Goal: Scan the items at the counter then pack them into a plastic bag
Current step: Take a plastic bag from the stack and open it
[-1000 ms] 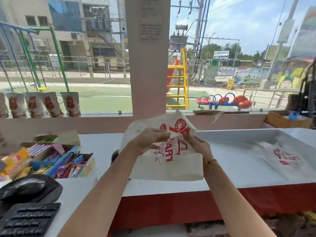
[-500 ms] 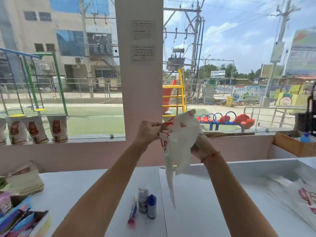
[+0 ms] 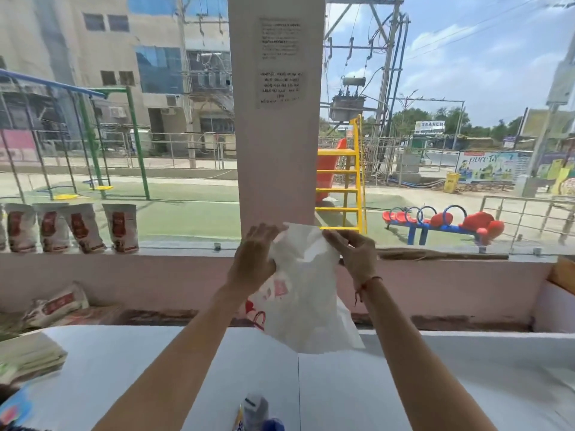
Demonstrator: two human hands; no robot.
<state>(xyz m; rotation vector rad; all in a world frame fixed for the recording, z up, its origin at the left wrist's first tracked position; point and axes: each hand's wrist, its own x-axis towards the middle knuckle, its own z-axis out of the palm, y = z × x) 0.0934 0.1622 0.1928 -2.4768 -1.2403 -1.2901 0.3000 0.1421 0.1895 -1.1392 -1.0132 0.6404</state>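
Observation:
I hold a white plastic bag (image 3: pixel 306 293) with red print up in the air above the white counter (image 3: pixel 124 368). My left hand (image 3: pixel 253 259) grips the bag's top edge on the left, and my right hand (image 3: pixel 354 256) pinches the top edge on the right. The bag hangs down between my hands, its mouth partly spread. At the bottom edge of the view, small items (image 3: pixel 258 415) stand on the counter: a whitish bottle and a blue-capped one, cut off by the frame.
A pink pillar (image 3: pixel 277 119) stands straight ahead behind the bag. Several red-and-white pouches (image 3: pixel 71 228) line the window ledge at left. A stack of folded bags (image 3: pixel 28 356) lies at the counter's left. A cardboard box (image 3: pixel 563 275) sits at far right.
My view has tilted upward and the items have slid to the bottom edge. The bunched bag has been spread wider between my hands, now hanging flatter.

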